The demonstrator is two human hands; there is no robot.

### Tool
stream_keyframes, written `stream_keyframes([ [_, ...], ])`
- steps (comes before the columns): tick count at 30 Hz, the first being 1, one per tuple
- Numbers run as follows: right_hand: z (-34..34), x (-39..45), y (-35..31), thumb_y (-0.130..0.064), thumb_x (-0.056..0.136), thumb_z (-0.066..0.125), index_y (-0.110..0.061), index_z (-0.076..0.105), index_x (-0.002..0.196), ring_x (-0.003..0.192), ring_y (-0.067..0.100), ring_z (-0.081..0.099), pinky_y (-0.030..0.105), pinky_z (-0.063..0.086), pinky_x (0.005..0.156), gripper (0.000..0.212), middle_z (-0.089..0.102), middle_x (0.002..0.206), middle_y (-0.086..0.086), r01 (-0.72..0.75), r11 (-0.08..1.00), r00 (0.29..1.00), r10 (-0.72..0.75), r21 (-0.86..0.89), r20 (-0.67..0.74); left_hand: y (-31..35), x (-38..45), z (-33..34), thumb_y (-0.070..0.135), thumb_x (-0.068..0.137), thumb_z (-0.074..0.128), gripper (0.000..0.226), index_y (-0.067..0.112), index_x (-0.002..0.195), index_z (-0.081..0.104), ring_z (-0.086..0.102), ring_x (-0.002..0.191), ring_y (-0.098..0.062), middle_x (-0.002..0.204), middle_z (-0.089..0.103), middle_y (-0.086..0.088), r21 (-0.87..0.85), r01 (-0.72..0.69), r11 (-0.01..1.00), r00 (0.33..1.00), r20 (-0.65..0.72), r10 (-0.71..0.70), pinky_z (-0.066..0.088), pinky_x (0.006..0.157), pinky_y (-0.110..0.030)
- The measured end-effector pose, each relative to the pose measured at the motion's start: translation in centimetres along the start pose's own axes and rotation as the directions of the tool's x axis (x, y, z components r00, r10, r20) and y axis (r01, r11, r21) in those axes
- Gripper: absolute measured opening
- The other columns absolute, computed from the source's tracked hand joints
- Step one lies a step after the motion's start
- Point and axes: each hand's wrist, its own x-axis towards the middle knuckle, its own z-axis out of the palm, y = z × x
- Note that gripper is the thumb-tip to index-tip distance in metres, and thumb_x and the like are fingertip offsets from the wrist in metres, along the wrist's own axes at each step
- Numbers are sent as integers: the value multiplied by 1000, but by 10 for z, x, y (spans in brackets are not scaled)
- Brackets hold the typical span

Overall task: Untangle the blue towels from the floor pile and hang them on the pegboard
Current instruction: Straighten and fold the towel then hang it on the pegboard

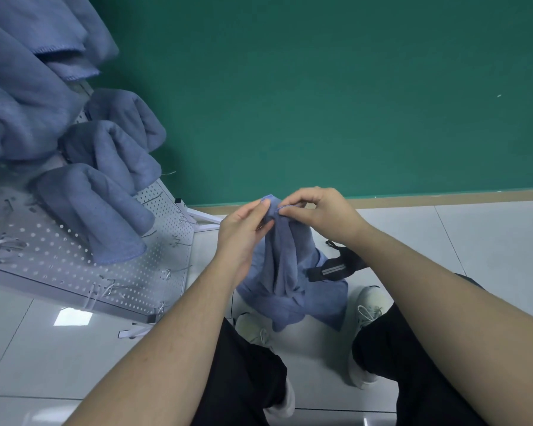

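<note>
A blue towel (285,256) hangs in front of me, lifted by its top edge. My left hand (243,235) pinches that edge on the left, and my right hand (317,212) pinches it just to the right, fingertips close together. The towel's lower part drapes down onto the blue towel pile (320,299) on the floor between my feet. The white pegboard (154,272) stands at the left, with several blue towels (99,210) hanging on its hooks.
A black strap with grey stripes (336,267) lies on the pile. A green wall (320,87) rises behind, over pale floor tiles (459,235). My white shoes (368,309) and black trousers flank the pile. Bare metal hooks (111,287) stick out of the pegboard's lower area.
</note>
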Motion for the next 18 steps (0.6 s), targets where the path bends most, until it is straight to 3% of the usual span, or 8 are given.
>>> stream_keyframes([
  [3,-1,-1,0,-13,88,76,-16,74,87,74,3,61,24,50,83,4,72,76,-8,-21,997,1000,22,76,-5,-1,-1,1,19,99,62,25,3,116,70,69,109,-21,112,73,-13,29,3,1000,999,41,-4,53,100,-32],
  [7,-2,1,-3,-10,88,76,-6,72,89,71,2,60,15,49,78,5,72,76,4,-9,990,999,14,144,-35,-2,-3,5,20,101,57,26,5,118,69,68,113,-21,116,73,-12,57,-3,998,994,108,-3,51,102,-33],
  [11,-3,2,-1,-11,88,76,-5,72,90,79,12,64,22,52,83,7,74,87,24,-34,979,997,46,203,-55,0,-6,8,18,103,53,25,5,118,69,68,114,-20,116,73,-12,79,-11,997,988,156,-1,50,104,-33],
  [15,-3,5,3,-15,88,77,-8,73,88,82,25,68,35,54,88,8,73,89,25,-46,979,995,63,200,-77,1,-8,10,11,100,58,25,3,122,68,66,117,-22,120,72,-12,112,-52,992,975,221,27,50,103,-31],
  [18,-1,3,4,-13,87,77,-9,73,87,86,25,71,33,54,91,6,75,89,21,-44,976,997,58,214,-59,0,-9,10,5,96,61,21,5,115,71,68,112,-21,114,74,-11,139,-69,988,981,188,42,52,99,-28],
])
